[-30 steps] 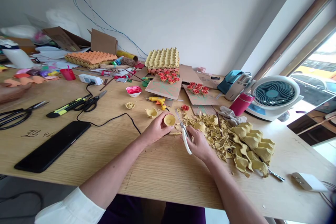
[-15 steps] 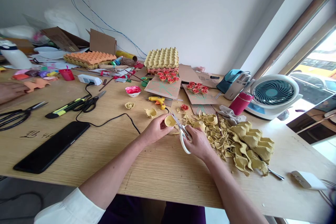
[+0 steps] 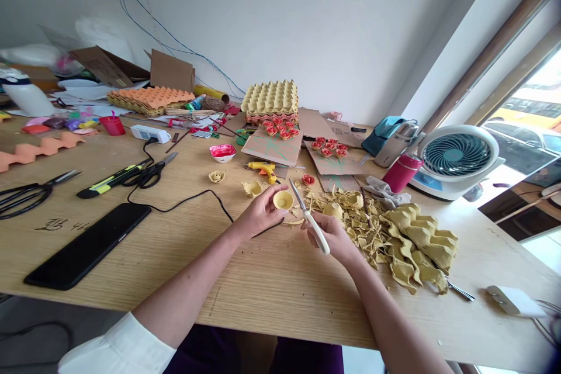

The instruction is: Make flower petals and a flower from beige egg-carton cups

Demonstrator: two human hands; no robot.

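Note:
Between its fingers my left hand [image 3: 259,213] holds a small round yellow egg carton cup [image 3: 283,200], its hollow side facing me. My right hand [image 3: 329,235] grips white-handled scissors [image 3: 310,219] with the blades pointing up and away, just right of the cup and apart from it. Yellow carton scraps [image 3: 366,228] lie in a heap beside my right hand. Past the hands are a yellow glue gun [image 3: 263,169], a cut carton cup [image 3: 252,188], a pale carton flower [image 3: 216,176] and a red flower [image 3: 308,179].
Cardboard sheets bearing red flowers [image 3: 280,128] lie behind, before stacked egg trays [image 3: 269,96]. To the left are a black phone [image 3: 87,245], black scissors [image 3: 151,172] and a cutter knife [image 3: 111,178]. A fan [image 3: 456,158] and a red bottle [image 3: 402,173] stand right.
The scissors have turned, their blades now closed and drawn off the cup. The cup has tilted toward me. At far left, another person's hand has left the orange carton strip.

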